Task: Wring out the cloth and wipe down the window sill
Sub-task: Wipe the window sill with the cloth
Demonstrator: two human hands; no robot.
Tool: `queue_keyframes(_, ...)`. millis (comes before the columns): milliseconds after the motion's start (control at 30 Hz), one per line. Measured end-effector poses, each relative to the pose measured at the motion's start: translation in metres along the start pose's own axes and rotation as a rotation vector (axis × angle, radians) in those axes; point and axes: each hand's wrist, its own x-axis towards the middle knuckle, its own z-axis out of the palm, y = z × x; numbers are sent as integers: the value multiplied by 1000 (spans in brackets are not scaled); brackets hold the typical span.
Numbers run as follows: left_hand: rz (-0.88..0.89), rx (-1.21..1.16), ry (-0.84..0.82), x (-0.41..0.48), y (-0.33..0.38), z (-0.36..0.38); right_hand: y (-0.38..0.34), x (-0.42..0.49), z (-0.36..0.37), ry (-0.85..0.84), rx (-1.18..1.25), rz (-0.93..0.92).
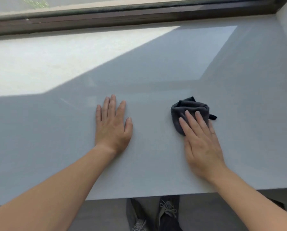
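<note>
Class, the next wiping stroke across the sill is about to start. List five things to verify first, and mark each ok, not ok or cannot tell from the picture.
1. Right hand on the cloth: its fingers lie straight on top, pressing down. Ok.
2. Cloth touching the window sill: ok.
3. Cloth spread flat: it is bunched up. Not ok.
4. Left hand out of the cloth's way: it rests flat on the sill, apart from the cloth. Ok.
5. Cloth wrung out: cannot tell.
</note>
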Motion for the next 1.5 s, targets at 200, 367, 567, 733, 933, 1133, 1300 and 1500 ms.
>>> queue_keyframes(200, -4, 2, -8, -2, -1, 4, -71, -61, 26, -14, -28, -113)
queue_keyframes(367, -3, -25, -27, -4, -1, 2, -41, -91, 19, -48, -39, -219)
queue_keyframes(567, 3, -4, -10, -4, 0, 6, -50, -89, 19, 81, 2, 104)
queue_keyframes(733, 8, -11, -9, -5, -1, 7, -31, -118, 14, -12, 30, -146)
queue_keyframes(933, 2, -19, 2, -4, 0, 6, -26, -105, 3, 82, 74, -149)
queue_keyframes(1133, -32, -83, -14, -2, 5, 2, -35, -83, 10, -41, -170, -82)
queue_keyframes(1300, 49, -144, 37, -9, 36, 2, 46, -66, -24, -82, -176, 245)
queue_keyframes(1500, 99, -164, 10, 3, 77, 14, 32, -94, -16, -136, -130, -82)
